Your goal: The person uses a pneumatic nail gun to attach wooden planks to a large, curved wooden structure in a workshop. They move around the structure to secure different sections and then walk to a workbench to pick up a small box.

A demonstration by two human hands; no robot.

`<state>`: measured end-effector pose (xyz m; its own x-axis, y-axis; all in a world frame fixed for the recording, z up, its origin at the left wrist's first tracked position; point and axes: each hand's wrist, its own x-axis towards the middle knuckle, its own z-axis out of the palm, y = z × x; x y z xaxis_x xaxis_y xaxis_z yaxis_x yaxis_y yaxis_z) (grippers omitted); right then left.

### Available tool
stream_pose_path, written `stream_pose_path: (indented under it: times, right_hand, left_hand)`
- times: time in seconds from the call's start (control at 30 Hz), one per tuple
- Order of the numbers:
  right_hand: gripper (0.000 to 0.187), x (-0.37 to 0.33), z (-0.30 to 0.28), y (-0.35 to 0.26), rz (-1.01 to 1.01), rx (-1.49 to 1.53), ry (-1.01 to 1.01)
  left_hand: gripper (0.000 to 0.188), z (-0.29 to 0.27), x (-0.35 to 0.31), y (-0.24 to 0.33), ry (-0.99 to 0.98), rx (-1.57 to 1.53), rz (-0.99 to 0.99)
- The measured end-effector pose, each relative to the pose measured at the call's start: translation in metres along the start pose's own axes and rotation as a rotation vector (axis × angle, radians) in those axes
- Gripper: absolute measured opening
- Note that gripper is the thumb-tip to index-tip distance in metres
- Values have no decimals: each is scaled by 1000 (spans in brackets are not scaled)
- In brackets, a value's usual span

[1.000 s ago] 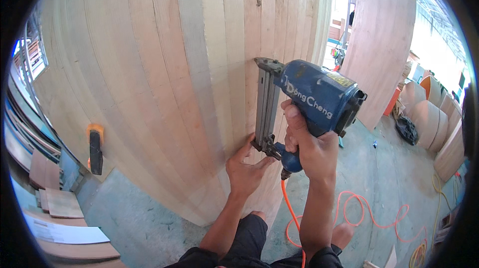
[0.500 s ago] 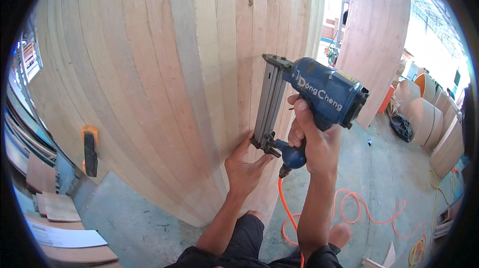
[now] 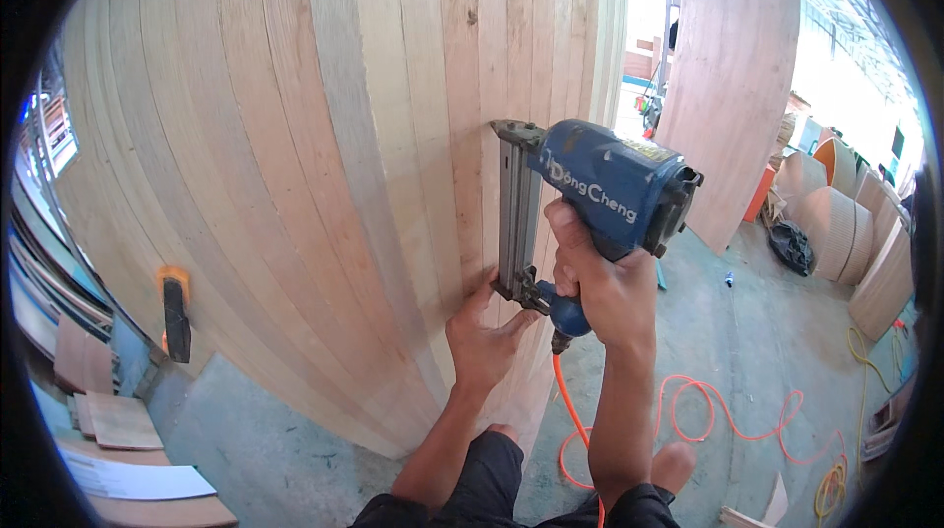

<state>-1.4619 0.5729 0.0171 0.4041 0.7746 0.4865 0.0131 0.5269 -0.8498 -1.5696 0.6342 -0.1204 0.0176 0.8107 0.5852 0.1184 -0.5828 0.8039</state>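
A blue pneumatic nail gun (image 3: 615,179) with a grey magazine (image 3: 518,223) is held up against a large panel of upright wooden boards (image 3: 295,135). Its nose appears to meet the panel's face. My right hand (image 3: 605,282) is wrapped round the handle, the thumb high up near the body. Down at the magazine's lower end, my left hand (image 3: 482,336) grips it between thumb and fingers, close to the boards. An orange air hose (image 3: 567,400) runs down from the handle's base. Whether a fingertip presses the trigger is hidden.
A clamp-like tool with a black handle (image 3: 177,320) sits at the panel's lower left edge. Wood offcuts (image 3: 123,420) are stacked at left. Another tall panel (image 3: 733,76) stands behind, with curved wooden pieces (image 3: 836,223) at right. Hose coils (image 3: 703,408) lie across the floor.
The nail gun has tilted a little, its nose swinging left and its magazine now more upright. Both hands keep their grip. The whole view has shifted slightly.
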Motion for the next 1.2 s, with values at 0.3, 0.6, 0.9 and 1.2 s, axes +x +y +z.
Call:
stream_pose_path:
  times: [0.3, 0.6, 0.9, 1.2]
  right_hand:
    - [26, 7, -16, 2, 14, 91, 4]
    - [27, 21, -24, 10, -3, 56, -25]
    - [24, 25, -22, 10, 6, 55, -26]
    - [24, 25, -22, 11, 33, 58, -29]
  left_hand:
    - [74, 8, 3, -6, -2, 68, 21]
    - [77, 29, 8, -23, 9, 110, 15]
    - [79, 29, 9, -15, 17, 32, -2]
    - [72, 31, 9, -12, 20, -21, 9]
